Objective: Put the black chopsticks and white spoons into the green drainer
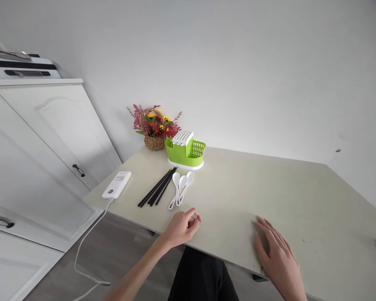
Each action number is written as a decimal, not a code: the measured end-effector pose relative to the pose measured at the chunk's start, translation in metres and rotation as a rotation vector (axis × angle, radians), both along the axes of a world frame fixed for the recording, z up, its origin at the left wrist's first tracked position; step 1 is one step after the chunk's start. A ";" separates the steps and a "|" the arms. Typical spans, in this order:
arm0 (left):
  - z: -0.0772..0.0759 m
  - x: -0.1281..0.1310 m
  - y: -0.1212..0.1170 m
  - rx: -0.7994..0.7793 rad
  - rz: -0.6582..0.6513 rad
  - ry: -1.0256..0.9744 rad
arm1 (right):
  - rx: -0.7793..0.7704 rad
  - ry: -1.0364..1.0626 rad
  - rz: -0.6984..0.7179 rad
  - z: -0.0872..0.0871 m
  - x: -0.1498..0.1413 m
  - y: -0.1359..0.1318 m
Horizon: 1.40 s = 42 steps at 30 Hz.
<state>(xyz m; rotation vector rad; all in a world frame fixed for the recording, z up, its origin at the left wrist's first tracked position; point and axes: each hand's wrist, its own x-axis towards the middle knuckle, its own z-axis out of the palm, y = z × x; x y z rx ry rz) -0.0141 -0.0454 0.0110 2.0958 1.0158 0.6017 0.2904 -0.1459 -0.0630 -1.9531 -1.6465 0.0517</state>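
My left hand point(182, 227) rests at the front edge of the table, its fingers curled in loosely with nothing visible in them. Just beyond it lie three white spoons point(182, 184), fanned and overlapping, bowls pointing away from me. Several black chopsticks point(158, 188) lie in a loose bundle to the left of the spoons. Behind both stands a green utensil holder point(181, 154) with a white slotted top piece and a white base. Over on the right, my right hand point(276, 251) lies palm down on the table, fingers stretched out and thumb apart, touching only the tabletop.
The pale table point(253, 184) meets the wall at the back. A wicker basket of artificial flowers point(155, 129) stands left of the holder. A white power bank point(117, 184) lies near the left edge, its cable point(81, 251) hanging down. White cabinets point(50, 138) stand at left.
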 end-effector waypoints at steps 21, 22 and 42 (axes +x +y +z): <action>0.029 -0.065 0.007 0.214 0.483 -0.053 | 0.038 0.005 0.012 -0.003 0.001 -0.001; 0.029 -0.070 0.010 0.256 0.555 -0.017 | 0.030 0.005 0.015 -0.003 0.001 -0.001; 0.009 -0.113 0.041 0.318 0.700 0.665 | -0.010 -0.002 0.010 -0.001 0.001 -0.002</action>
